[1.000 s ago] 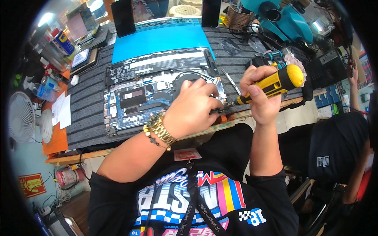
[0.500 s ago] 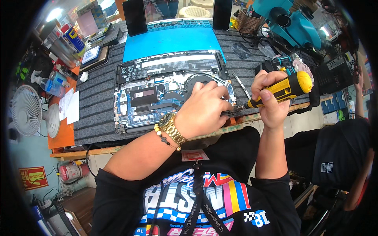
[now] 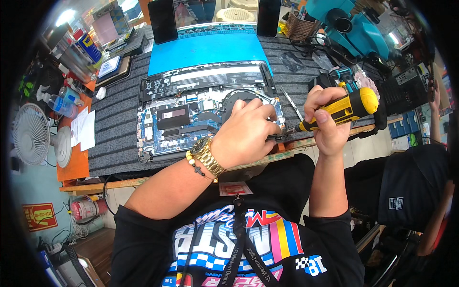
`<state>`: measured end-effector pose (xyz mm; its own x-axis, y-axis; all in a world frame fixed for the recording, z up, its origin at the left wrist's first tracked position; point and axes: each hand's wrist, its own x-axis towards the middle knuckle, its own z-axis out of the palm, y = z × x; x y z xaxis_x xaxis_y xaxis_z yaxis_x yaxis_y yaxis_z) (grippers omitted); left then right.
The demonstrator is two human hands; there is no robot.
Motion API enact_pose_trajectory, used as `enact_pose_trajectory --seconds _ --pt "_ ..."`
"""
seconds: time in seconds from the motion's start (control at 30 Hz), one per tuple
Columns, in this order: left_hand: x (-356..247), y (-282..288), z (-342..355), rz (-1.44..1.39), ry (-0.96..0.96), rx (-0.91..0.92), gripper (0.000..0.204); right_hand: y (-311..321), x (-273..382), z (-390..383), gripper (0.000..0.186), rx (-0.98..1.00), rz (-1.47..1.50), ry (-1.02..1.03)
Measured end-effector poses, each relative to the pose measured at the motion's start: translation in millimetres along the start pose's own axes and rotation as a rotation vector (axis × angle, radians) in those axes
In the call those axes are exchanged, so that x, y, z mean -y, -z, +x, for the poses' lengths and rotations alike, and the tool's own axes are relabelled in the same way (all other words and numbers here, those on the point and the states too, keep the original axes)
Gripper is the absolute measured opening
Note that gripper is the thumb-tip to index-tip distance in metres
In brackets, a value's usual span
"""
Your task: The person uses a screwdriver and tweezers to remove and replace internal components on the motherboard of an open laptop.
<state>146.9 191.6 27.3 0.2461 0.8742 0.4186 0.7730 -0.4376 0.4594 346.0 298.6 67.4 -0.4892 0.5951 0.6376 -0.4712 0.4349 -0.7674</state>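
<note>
An opened laptop (image 3: 160,136) lies on a grey ribbed mat, its blue circuit board, long black battery (image 3: 205,82) and round fan (image 3: 233,101) exposed. My left hand (image 3: 246,131) rests over its right front part, fingers bent and drawn together towards the right edge. What those fingertips pinch, if anything, is hidden. In my right hand (image 3: 331,131) is a yellow and black screwdriver (image 3: 345,110), gripped by its handle and held almost level. Its tip points left, beside the laptop's right front corner and close to my left fingertips.
Behind the laptop lies a blue work mat (image 3: 210,50) between two upright dark panels. Metal tweezers (image 3: 291,103) lie to the right. A teal microscope (image 3: 354,28) stands at the back right, a white fan (image 3: 33,134) at the left. Another person's dark clothing (image 3: 406,186) shows at right.
The whole view has shifted very slightly. Both hands and the screwdriver keep nearly the same pose beside the laptop.
</note>
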Motion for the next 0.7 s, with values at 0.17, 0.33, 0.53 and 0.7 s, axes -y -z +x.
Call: enact_pose_trajectory --seconds 0.17,0.33,0.53,0.7 --pt "0.0 0.2 -0.2 -0.004 -0.003 -0.007 0.023 4.6 1.1 -0.5 0.019 0.072 -0.076 -0.069" --pt "-0.5 0.2 -1.0 -0.008 -0.009 -0.012 0.023 7.2 4.1 1.9 0.021 0.088 -0.071 -0.115" --pt "-0.7 0.7 -0.3 -0.003 0.003 0.009 0.023 8.0 -2.3 1.2 0.023 0.103 0.002 -0.126" --pt "-0.2 0.1 -0.5 -0.008 -0.002 -0.003 0.022 6.3 -3.9 1.3 0.024 0.087 0.036 -0.125"
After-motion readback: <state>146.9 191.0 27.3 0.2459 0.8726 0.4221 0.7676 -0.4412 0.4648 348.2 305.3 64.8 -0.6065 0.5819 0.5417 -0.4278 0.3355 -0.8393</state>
